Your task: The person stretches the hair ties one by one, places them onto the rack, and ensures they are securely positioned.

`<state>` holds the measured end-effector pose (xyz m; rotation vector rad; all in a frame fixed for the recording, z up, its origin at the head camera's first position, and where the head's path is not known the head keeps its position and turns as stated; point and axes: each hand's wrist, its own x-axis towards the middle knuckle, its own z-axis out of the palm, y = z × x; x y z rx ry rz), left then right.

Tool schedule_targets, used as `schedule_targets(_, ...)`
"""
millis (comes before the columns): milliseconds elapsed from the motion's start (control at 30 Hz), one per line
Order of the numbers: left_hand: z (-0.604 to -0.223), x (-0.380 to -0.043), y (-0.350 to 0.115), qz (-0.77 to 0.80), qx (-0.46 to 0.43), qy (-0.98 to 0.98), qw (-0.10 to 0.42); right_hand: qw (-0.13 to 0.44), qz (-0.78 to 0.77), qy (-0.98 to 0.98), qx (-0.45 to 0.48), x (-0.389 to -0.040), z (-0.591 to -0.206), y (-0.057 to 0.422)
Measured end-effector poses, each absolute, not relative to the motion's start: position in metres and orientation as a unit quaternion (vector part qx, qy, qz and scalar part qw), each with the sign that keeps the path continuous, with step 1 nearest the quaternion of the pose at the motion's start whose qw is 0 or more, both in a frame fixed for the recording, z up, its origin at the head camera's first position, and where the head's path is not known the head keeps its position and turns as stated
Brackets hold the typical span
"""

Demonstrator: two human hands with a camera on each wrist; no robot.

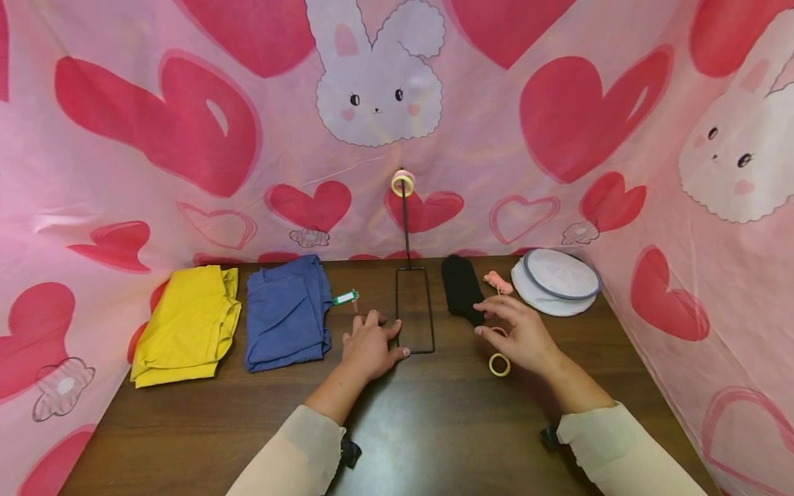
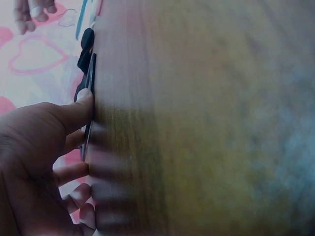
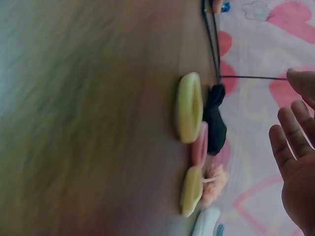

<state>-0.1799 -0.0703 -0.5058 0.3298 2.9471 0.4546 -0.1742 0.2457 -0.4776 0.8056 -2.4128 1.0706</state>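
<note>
My left hand [image 1: 371, 348] rests on the flat wire base [image 1: 430, 310] of a black stand. Its thumb presses the front edge while the other fingers spread beside the left side. From that base a thin rod [image 1: 406, 227] rises, with a pale yellow ring [image 1: 402, 195] and a pink one round its top. Nothing is held in my right hand [image 1: 524, 337], whose fingers extend loosely above the table. Below it lie a yellow ring [image 3: 184, 118], a pink ring [image 3: 199, 147] and another yellow ring [image 3: 189, 196], partly hidden by the hand in the head view.
A black sock [image 1: 459, 282] and a coil of peach yarn [image 1: 498, 282] lie behind the right hand. White round fabric pieces [image 1: 561, 272] with grey rims sit back right. Folded blue cloth [image 1: 285, 317], yellow cloth [image 1: 186, 324] and a green key tag [image 1: 344, 297] lie left.
</note>
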Motion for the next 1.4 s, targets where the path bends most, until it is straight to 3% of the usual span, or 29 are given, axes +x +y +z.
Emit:
schedule_targets(700,-0.504,-0.179,-0.07,0.152,0.106,0.98,0.076,0.127,0.264,-0.9,0.322,-0.182,-0.506,0.292)
schedule_targets(1167,-0.504,-0.179,-0.071,0.157,0.108,0.979,0.075,0.046,0.24,-0.93,0.276,-0.188,-0.507,0.297)
schedule_targets(1400,-0.503,-0.179,-0.07,0.155,0.106,0.979,0.078,0.044,0.23,-0.93,0.284,-0.189,-0.504,0.293)
